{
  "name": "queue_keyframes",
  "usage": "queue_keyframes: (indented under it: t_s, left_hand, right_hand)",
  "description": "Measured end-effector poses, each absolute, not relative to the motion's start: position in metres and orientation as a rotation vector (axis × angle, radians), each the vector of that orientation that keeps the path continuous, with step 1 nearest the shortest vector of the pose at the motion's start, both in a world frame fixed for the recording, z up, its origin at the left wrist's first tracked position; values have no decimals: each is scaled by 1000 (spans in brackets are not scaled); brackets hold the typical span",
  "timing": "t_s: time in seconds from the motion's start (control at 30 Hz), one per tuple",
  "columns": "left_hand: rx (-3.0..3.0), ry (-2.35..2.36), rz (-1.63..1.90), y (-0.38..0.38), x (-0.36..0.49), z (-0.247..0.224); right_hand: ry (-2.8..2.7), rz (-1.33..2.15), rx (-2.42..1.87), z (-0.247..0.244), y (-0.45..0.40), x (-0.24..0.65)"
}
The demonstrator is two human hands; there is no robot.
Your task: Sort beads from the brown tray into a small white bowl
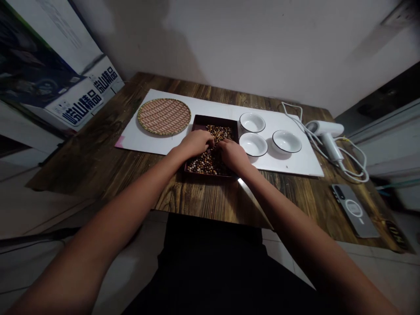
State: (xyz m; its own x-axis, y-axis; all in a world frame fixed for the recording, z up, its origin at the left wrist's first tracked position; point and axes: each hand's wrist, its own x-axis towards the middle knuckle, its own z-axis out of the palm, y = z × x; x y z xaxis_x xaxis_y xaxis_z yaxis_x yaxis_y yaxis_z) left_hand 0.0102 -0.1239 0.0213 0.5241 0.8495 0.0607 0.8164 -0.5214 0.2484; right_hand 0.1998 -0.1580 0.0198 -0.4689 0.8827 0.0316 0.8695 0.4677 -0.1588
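Note:
A dark red shallow tray (215,176) stands near the middle of the table, with many small round beads (205,164) in brown, tan, cream and black spread over its bottom. My left hand (198,142) reaches in over the tray's left side, its fingers curled down at the beads. From the right, my right hand (233,154) bends its fingers into the beads close beside it. Both hands look closed at the fingertips. Whatever lies between the fingers is too small or hidden to make out.
Right of the tray stand three white dark-rimmed bowls (252,122). A round woven mat (164,116) lies left on a white board (210,106). On the wooden table (210,199), a white hair dryer (331,140) with its cord and a phone (356,211) lie right. Boxes (82,105) stand left.

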Motion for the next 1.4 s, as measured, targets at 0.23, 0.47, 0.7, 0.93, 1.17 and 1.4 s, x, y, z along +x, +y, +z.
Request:
queue_keyframes:
  t_s: [0.23,0.47,0.7,0.93,1.17,1.4]
  left_hand:
    - [2584,1467,346,-128,10,21]
    - [2615,1500,306,-129,11,20]
    - [2639,1514,282,-128,12,21]
    - [2653,1541,326,-127,14,20]
    - [2661,1524,273,-128,16,20]
    - [2621,1543,313,-131,14,24]
  right_hand:
    - [-2575,241,-1559,19,-158,199]
    - [-2578,206,-1527,15,-157,201]
    - [-2560,242,-1519,16,-156,202]
    - [-2509,269,-1534,16,-154,201]
    - [-2465,296,-1495,17,-157,203]
    - [-2435,307,-1486,15,-158,203]
